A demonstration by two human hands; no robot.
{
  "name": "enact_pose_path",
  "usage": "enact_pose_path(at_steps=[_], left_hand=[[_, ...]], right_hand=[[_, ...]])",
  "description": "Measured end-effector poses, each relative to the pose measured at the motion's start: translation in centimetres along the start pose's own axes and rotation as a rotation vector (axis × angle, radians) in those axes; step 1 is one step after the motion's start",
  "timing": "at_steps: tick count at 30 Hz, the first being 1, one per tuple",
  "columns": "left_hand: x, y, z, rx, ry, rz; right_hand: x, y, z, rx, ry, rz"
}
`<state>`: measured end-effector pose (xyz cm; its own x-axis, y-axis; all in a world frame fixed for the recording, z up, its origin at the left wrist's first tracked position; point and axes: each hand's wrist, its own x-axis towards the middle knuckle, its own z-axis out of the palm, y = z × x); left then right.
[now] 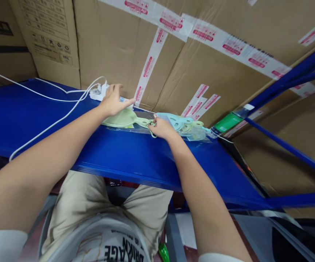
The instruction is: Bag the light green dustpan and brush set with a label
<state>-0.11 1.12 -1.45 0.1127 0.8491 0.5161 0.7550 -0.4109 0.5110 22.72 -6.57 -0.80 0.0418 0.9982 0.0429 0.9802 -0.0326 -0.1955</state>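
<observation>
My two hands are apart. Left hand: fingers spread and curved, nothing seen gripped, thumb stretched rightward above a pale green scoop; contact with it I cannot tell. Right hand: fingers closed on the scoop's handle end, a small green loop showing just below them. The scoop lies along the back of the blue shelf, wide part to the left, handle to the right, with clear film under its near edge.

Just right of my right hand: light-blue and green handled pieces, overlapping, clear plastic about them. Beyond these, a tilted bottle, green label, white cap, near the blue frame.

Behind my left hand: white power strip, partly hidden; white cables run from it leftward across the shelf. Backdrop: large cardboard boxes, seams covered by red-printed tape. Below the shelf edge: my beige trousers and a dark phone-like screen.
</observation>
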Motion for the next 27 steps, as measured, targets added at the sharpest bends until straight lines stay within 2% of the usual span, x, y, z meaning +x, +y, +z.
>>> enact_pose_path(at_steps=[6, 11, 16, 19, 24, 27], left_hand=[[-0.1, 0.6, -0.4, -0.043, 0.074, -0.051], [-0.1, 1.2, -0.6, -0.053, 0.017, -0.076], [-0.7, 1.8, -0.6, -0.028, -0.072, -0.063], [-0.8, 1.7, -0.5, -0.037, -0.077, -0.065], [-0.6, 1.5, -0.5, -0.044, -0.084, -0.083], [-0.6, 1.4, -0.6, -0.038, -0.083, -0.086]], right_hand=[[-0.1, -0.2, 0.0, 0.020, -0.027, -0.033], [-0.3, -0.6, -0.1, -0.023, -0.036, -0.024], [-0.5, -0.7, -0.2, 0.010, 0.057, 0.006], [-0.7, -1.0, -0.4, 0.030, 0.080, 0.016], [-0.8, -1.3, -0.6, 0.018, 0.015, 0.008], [-0.6, -0.9, -0.5, 0.056, 0.048, -0.031]])
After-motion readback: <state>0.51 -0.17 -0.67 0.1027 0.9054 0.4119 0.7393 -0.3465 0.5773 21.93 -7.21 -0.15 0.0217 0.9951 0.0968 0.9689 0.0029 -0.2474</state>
